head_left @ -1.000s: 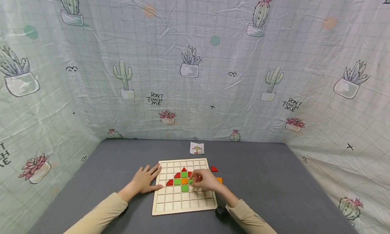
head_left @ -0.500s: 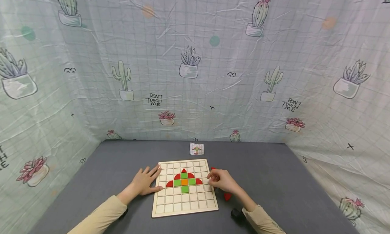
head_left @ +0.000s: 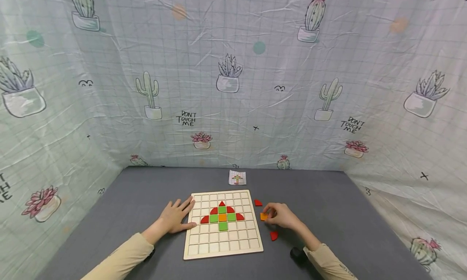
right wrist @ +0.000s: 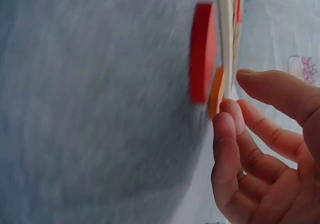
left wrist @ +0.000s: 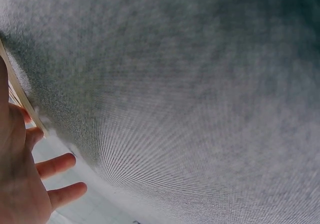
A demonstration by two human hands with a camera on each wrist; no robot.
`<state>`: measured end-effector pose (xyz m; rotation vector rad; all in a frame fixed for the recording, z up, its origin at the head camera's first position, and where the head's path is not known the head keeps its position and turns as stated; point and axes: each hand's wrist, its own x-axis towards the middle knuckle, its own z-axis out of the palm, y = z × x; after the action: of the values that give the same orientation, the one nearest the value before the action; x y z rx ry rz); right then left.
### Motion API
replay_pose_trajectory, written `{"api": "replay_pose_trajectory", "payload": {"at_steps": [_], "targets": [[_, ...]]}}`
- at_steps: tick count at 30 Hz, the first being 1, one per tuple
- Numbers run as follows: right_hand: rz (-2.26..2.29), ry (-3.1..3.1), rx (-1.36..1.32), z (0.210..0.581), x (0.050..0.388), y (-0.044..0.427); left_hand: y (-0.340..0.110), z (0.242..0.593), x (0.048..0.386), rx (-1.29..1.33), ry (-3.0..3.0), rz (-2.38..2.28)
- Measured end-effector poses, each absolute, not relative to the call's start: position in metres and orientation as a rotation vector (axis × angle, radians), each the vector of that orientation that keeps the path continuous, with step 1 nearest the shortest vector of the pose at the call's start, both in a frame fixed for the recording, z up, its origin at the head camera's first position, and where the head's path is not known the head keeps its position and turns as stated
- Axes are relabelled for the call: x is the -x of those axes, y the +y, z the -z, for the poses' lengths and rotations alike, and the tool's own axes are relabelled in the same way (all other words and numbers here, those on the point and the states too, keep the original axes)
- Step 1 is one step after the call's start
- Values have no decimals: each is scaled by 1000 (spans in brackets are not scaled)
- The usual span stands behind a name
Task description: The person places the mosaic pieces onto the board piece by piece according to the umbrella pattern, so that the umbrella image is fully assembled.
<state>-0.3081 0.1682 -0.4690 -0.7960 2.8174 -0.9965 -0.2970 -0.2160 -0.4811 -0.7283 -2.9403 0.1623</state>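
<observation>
A wooden grid board (head_left: 223, 247) lies on the table, bearing green, red and orange pieces in an arrow-like pattern around an orange square (head_left: 222, 218). My left hand (head_left: 175, 216) rests spread on the board's left edge. In the left wrist view its fingers (left wrist: 56, 165) are extended beside the board's edge. My right hand (head_left: 283, 216) is off the board's right side, fingertips at a loose orange square (head_left: 263, 216). In the right wrist view a gap shows between the thumb and the bent fingers, with the orange square (right wrist: 216, 94) just beyond them on the table.
Two loose red quarter-round pieces lie right of the board: a far one (head_left: 258, 202) and a near one (head_left: 274, 236). A small pattern card (head_left: 237, 178) lies beyond the board. A cactus-print curtain (head_left: 233, 89) encloses the grey table (head_left: 153, 182).
My right hand has moved right, off the board to the loose orange square. A red quarter-round piece now shows at the pattern's right end. The left hand has stayed on the board's edge.
</observation>
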Motion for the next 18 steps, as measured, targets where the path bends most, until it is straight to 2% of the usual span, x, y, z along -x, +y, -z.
{"api": "replay_pose_trajectory", "payload": {"at_steps": [18], "targets": [[908, 2763, 788, 470, 321, 178, -216, 482, 298, 724, -2961, -161]]}}
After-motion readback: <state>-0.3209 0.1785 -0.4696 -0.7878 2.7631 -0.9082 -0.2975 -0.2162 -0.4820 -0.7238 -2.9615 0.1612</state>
